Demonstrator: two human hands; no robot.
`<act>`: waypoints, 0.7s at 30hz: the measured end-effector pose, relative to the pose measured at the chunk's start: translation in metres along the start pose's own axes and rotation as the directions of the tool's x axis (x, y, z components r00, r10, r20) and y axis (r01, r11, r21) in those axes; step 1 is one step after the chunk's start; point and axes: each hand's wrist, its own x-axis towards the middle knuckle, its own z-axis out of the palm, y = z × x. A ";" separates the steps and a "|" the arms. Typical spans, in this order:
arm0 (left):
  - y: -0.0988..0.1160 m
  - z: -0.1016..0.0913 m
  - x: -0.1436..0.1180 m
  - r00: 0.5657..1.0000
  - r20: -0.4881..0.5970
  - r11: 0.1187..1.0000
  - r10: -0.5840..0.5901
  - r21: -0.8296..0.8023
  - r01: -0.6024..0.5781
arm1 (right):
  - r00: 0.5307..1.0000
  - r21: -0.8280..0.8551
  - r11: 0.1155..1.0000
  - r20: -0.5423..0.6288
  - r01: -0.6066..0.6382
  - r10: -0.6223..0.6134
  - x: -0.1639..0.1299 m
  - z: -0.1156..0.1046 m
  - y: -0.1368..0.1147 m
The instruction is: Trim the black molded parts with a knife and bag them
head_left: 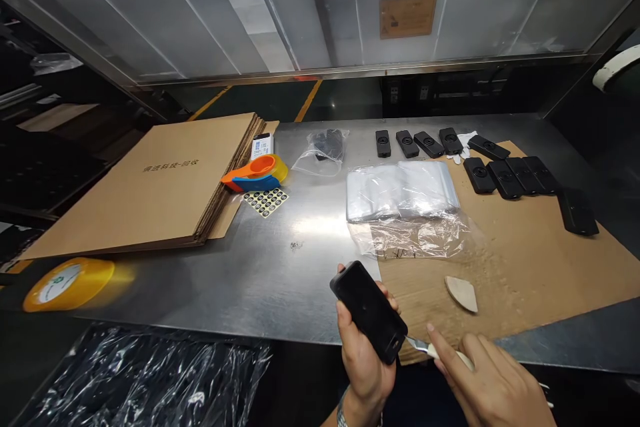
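Note:
My left hand (pixel 364 361) is closed around a black rectangular handheld device (pixel 369 310), tilted with a flat face turned up. In my right hand (pixel 493 377) is a small knife with a cream handle (pixel 453 355). Its metal blade (pixel 417 344) meets or nearly meets the device's lower right corner, close to a small opening; whether it touches, I cannot tell. Just above the knife, a pale wedge-shaped piece (pixel 462 293) lies on a brown cardboard sheet (pixel 545 260).
Several similar black devices (pixel 505 179) lie at the back right. A stack of clear plastic bags (pixel 400 192) is mid-table. Flat cardboard boxes (pixel 165 173), an orange tape dispenser (pixel 257 172), round stickers (pixel 267 201) and a yellow tape roll (pixel 69 285) are left. Black plastic (pixel 145 377) hangs below the metal table's edge.

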 end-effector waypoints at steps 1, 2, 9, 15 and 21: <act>0.000 0.000 0.000 1.000 -0.007 1.000 -0.002 0.000 0.002 | 1.000 -0.003 1.000 -0.002 0.001 -0.001 0.000 0.001 0.001; 0.001 0.000 0.000 1.000 -0.015 1.000 -0.007 0.002 0.007 | 1.000 -0.002 1.000 -0.003 0.003 -0.003 0.000 0.001 0.001; 0.004 0.002 0.001 0.997 -0.037 0.995 -0.065 0.079 0.067 | 1.000 0.203 0.979 0.005 -0.001 0.000 0.004 -0.004 0.007; 0.005 0.004 0.000 0.996 -0.022 0.985 -0.090 0.147 0.093 | 1.000 0.291 0.956 0.017 -0.030 0.027 0.005 -0.002 0.008; 0.006 0.005 0.000 0.992 -0.047 0.977 -0.117 0.174 0.123 | 0.998 0.263 0.964 0.058 -0.024 0.009 0.003 0.002 0.007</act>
